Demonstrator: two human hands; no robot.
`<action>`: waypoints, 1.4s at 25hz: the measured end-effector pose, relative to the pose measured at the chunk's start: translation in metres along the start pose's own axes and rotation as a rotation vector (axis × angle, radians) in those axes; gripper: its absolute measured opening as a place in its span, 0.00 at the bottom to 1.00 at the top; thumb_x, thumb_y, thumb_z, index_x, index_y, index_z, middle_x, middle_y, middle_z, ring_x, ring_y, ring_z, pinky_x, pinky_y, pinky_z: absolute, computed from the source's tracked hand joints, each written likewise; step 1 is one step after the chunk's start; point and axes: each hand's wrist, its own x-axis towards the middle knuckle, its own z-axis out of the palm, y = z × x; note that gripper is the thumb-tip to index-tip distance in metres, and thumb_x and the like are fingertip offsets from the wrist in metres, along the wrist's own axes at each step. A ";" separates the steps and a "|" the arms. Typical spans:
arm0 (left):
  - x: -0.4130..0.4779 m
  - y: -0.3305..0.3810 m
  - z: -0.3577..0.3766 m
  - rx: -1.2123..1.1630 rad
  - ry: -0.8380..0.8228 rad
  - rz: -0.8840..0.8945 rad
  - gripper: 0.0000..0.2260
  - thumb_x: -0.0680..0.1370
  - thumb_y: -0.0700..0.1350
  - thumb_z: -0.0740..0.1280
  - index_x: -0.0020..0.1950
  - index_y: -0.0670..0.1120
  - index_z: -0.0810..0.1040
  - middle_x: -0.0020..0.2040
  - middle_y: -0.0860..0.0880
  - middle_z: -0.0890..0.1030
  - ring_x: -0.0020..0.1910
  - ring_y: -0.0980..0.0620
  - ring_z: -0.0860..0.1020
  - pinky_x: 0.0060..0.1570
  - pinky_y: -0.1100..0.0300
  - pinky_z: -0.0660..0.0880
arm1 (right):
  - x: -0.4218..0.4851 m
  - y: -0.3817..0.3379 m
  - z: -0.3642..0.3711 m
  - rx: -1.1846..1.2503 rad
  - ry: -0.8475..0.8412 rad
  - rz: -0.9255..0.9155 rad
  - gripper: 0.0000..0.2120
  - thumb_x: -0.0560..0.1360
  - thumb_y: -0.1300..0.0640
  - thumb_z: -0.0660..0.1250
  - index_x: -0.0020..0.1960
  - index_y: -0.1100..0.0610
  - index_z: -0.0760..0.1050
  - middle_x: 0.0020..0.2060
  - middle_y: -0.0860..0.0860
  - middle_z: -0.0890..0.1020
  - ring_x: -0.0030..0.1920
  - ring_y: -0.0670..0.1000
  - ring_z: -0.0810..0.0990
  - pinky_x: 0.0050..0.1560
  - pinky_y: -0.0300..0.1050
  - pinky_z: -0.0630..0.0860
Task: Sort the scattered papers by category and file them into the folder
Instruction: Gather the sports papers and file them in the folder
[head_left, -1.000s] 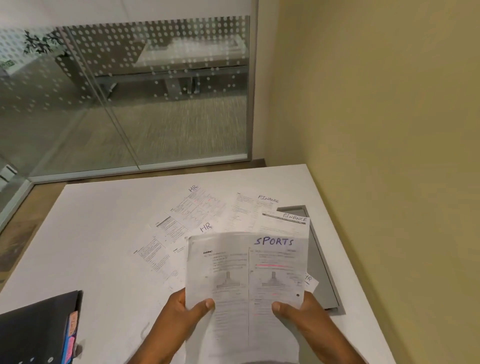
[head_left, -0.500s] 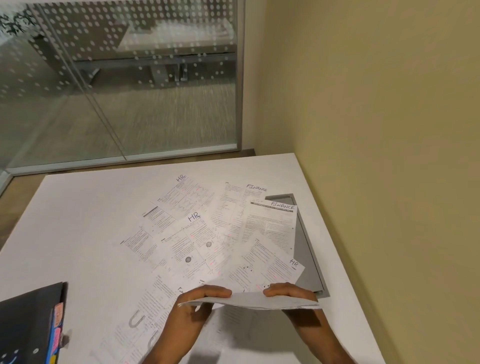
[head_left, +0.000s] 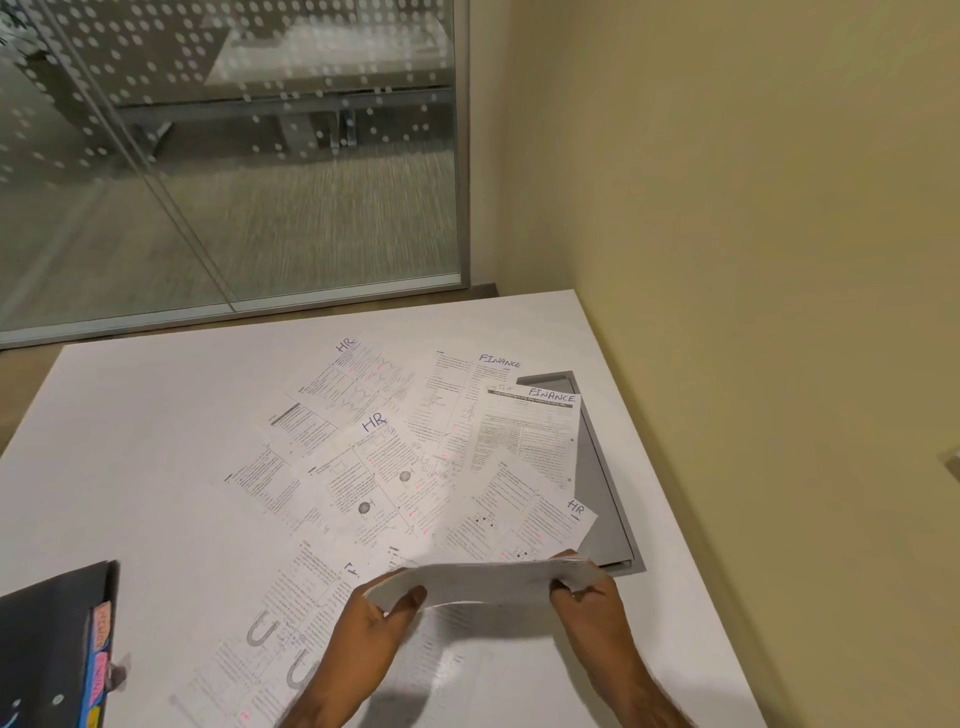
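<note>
Both hands low centre of frame, sharing one white paper sheet (head_left: 483, 582). Sheet is held near flat, seen almost edge-on, sagging a bit mid-span. Long axis runs L–R across frame, hand to hand. Heading not readable from this angle.

Left hand (head_left: 363, 629): pinches sheet's left end, thumb on near side, fingers on far side. Right hand (head_left: 597, 603): pinches the right end, fingers closed tight on the edge. Neither hand holds anything else, as far as seen.

Black plastic folder (head_left: 47, 644) w/ coloured index tabs (head_left: 101, 670) lies in lower left corner of frame on the white bench (head_left: 130, 441), partly cut off by frame edge. Tabs sit on its right edge, i.e. the side facing the hands. Folder is down-left of the sheet, well apart; left hand is the nearer.

Judgement: filing means carrying the sheet leftwards, left end leading, toward the tab side. Prob. one hand must let go to open a pocket.

Other papers are spread mid-frame, overlapping. Three HR-marked sheets (head_left: 363, 478) in centre and right. Two FINANCE-marked sheets (head_left: 524, 436) at upper right of the spread, the nearer one overlapping the edge of a grey recessed panel (head_left: 602, 499) in the bench. Sheet w/ U-shaped drawings (head_left: 270, 639) lies just beside the left forearm, between hands and folder.
</note>
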 end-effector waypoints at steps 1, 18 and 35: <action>0.000 0.001 -0.002 -0.026 0.007 0.017 0.14 0.79 0.37 0.69 0.47 0.57 0.85 0.46 0.55 0.87 0.46 0.50 0.83 0.42 0.67 0.77 | 0.002 0.001 -0.001 -0.006 0.000 -0.011 0.18 0.73 0.75 0.62 0.47 0.55 0.82 0.42 0.45 0.86 0.45 0.42 0.82 0.46 0.32 0.74; 0.009 -0.009 -0.005 -0.119 -0.036 -0.059 0.16 0.79 0.37 0.70 0.48 0.61 0.86 0.47 0.42 0.85 0.45 0.45 0.79 0.47 0.52 0.72 | -0.001 -0.007 0.009 0.003 -0.119 -0.035 0.12 0.74 0.71 0.67 0.43 0.58 0.84 0.41 0.55 0.86 0.45 0.50 0.83 0.47 0.40 0.75; 0.007 0.030 -0.036 -0.060 -0.018 0.024 0.11 0.80 0.49 0.70 0.61 0.49 0.83 0.53 0.53 0.87 0.53 0.53 0.85 0.53 0.58 0.81 | 0.017 -0.014 0.015 -0.131 -0.256 0.148 0.06 0.79 0.65 0.68 0.51 0.57 0.83 0.47 0.49 0.89 0.46 0.51 0.86 0.50 0.48 0.78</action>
